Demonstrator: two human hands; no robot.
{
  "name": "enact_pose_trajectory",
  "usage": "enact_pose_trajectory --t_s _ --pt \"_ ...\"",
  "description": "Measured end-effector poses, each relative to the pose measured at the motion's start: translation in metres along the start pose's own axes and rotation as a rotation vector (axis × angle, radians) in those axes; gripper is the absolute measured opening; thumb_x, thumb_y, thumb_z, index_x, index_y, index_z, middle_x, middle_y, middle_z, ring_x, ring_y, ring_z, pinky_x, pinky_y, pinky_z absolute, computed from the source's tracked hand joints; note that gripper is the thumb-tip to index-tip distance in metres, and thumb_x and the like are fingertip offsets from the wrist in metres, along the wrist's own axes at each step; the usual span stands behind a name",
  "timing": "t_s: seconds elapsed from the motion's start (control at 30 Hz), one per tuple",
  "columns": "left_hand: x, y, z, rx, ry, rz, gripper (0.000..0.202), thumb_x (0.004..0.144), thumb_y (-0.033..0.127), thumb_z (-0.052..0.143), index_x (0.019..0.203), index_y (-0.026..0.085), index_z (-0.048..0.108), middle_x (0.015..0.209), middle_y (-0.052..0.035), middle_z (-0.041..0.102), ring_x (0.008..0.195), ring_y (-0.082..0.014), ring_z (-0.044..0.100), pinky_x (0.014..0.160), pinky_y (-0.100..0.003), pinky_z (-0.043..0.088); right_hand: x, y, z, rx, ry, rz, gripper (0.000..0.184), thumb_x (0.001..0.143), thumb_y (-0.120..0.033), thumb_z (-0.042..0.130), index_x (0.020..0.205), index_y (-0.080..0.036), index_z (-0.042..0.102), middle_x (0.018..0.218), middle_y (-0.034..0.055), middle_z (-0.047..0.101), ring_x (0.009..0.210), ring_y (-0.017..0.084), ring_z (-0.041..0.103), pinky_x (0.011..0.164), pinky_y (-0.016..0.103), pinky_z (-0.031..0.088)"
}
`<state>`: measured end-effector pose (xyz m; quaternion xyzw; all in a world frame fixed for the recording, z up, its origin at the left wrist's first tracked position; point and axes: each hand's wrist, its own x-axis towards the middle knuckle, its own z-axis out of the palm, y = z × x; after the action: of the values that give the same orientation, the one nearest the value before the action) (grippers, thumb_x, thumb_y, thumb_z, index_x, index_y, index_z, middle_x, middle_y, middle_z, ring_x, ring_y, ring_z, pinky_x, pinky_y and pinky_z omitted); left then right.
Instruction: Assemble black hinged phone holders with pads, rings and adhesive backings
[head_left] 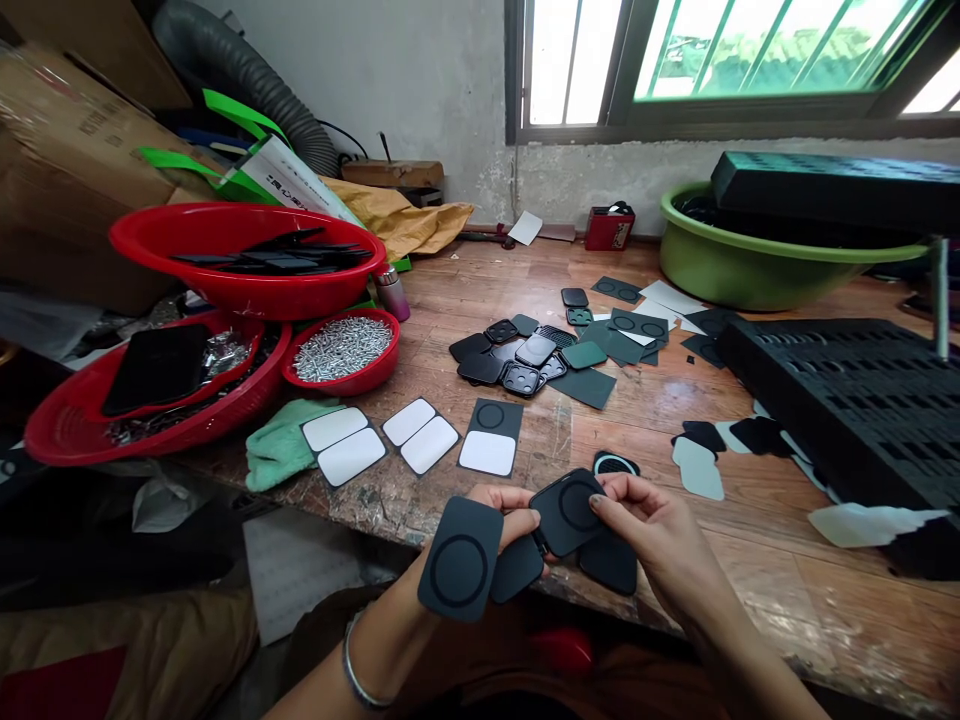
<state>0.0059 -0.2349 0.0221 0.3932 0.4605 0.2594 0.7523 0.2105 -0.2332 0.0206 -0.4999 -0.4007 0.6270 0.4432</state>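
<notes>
My left hand (519, 524) is closed on a black folding charging pad (559, 530) with hinged square panels, above the table's front edge. Its upper panel bears a dark ring outline. At the right edge of that panel, my right hand (649, 515) pinches with thumb and fingers. A dark rounded card (460, 560) with a ring outline lies over the back of my left hand near the wrist. Another black panel (609, 562) hangs below, between the hands; whether it joins the pad is unclear. Just behind my hands sits a small black piece with a pale ring (616, 464).
Dark sheets with white rounded stickers (421, 436) lie left of centre. Behind them is a pile of black pad parts (517, 355). Red bowls (343, 352) of screws and parts stand left, a green basin (757, 265) back right, a black slotted foam block (847, 420) right.
</notes>
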Motion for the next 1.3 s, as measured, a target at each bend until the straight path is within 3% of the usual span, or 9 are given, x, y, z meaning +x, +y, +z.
enact_pose_trajectory --t_s 0.37,0.47,0.6,0.7,0.77,0.9,1.0,1.1,1.3 --pt "-0.003 0.005 0.004 0.042 0.019 0.057 0.039 0.08 0.037 0.064 0.107 0.009 0.066 0.081 -0.0104 0.067 0.066 -0.0187 0.065 0.06 -0.025 0.052 -0.004 0.009 0.003 -0.139 0.114 -0.215 0.035 0.077 -0.043 0.07 0.069 -0.013 0.054 0.107 0.0091 0.055 0.1 0.017 0.054 0.079 0.02 0.045" --pt "-0.007 0.006 0.006 0.043 -0.015 0.075 0.037 0.078 0.033 0.067 0.108 0.011 0.065 0.086 -0.0101 0.067 0.07 -0.0188 0.065 0.063 -0.025 0.051 -0.007 0.009 0.001 -0.294 0.14 -0.332 0.031 0.083 -0.039 0.063 0.069 -0.013 0.055 0.11 0.0094 0.053 0.105 0.019 0.054 0.078 0.023 0.046" --pt "-0.004 0.0 0.003 -0.029 -0.023 0.107 0.036 0.078 0.029 0.067 0.109 0.012 0.064 0.083 -0.0075 0.066 0.07 -0.0163 0.064 0.063 -0.022 0.049 -0.028 -0.003 0.012 -0.703 0.197 -0.797 0.008 0.083 -0.017 0.062 0.076 -0.015 0.057 0.11 0.0082 0.052 0.109 0.02 0.052 0.094 0.033 0.041" --pt "0.003 -0.004 -0.001 -0.061 0.012 0.133 0.037 0.074 0.027 0.069 0.107 0.01 0.065 0.082 -0.0073 0.066 0.07 -0.0159 0.063 0.065 -0.022 0.049 -0.046 -0.013 0.023 -0.804 0.124 -1.147 0.014 0.075 -0.003 0.061 0.08 -0.016 0.058 0.106 0.0075 0.055 0.113 0.021 0.049 0.099 0.036 0.038" --pt "0.005 -0.004 -0.002 -0.043 0.026 0.12 0.038 0.073 0.027 0.069 0.107 0.011 0.066 0.083 -0.0074 0.067 0.071 -0.0174 0.064 0.066 -0.024 0.05 -0.048 -0.015 0.023 -0.736 0.136 -1.05 0.01 0.077 -0.006 0.061 0.076 -0.016 0.057 0.107 0.0075 0.056 0.114 0.022 0.05 0.099 0.034 0.039" --pt "0.0 0.001 0.0 -0.039 -0.026 0.045 0.044 0.075 0.028 0.065 0.115 0.011 0.063 0.083 -0.0081 0.067 0.072 -0.0212 0.066 0.067 -0.029 0.053 -0.03 -0.008 0.004 -0.292 0.162 -0.329 0.025 0.081 -0.032 0.066 0.068 -0.014 0.054 0.117 0.0098 0.055 0.113 0.021 0.052 0.088 0.026 0.044" --pt "-0.006 0.005 0.005 -0.046 -0.046 0.022 0.044 0.075 0.026 0.063 0.116 0.01 0.063 0.082 -0.0085 0.068 0.076 -0.0225 0.067 0.069 -0.031 0.054 -0.017 -0.004 -0.006 0.025 0.077 -0.009 0.035 0.072 -0.04 0.076 0.066 -0.013 0.055 0.113 0.0091 0.057 0.105 0.019 0.054 0.08 0.019 0.046" --pt "-0.01 0.007 0.007 -0.03 -0.058 0.007 0.041 0.076 0.025 0.061 0.115 0.012 0.064 0.084 -0.0083 0.068 0.075 -0.0208 0.066 0.069 -0.03 0.054 -0.016 -0.004 -0.004 0.161 0.048 0.087 0.039 0.064 -0.039 0.082 0.064 -0.012 0.055 0.103 0.007 0.059 0.091 0.013 0.054 0.074 0.016 0.045" --pt "-0.012 0.008 0.009 -0.02 -0.104 0.036 0.04 0.079 0.029 0.061 0.116 0.014 0.064 0.085 -0.0086 0.069 0.073 -0.0201 0.065 0.07 -0.03 0.052 -0.019 -0.006 0.005 0.22 0.072 0.123 0.042 0.059 -0.039 0.085 0.064 -0.011 0.054 0.088 0.0036 0.057 0.073 0.009 0.049 0.063 0.015 0.043"
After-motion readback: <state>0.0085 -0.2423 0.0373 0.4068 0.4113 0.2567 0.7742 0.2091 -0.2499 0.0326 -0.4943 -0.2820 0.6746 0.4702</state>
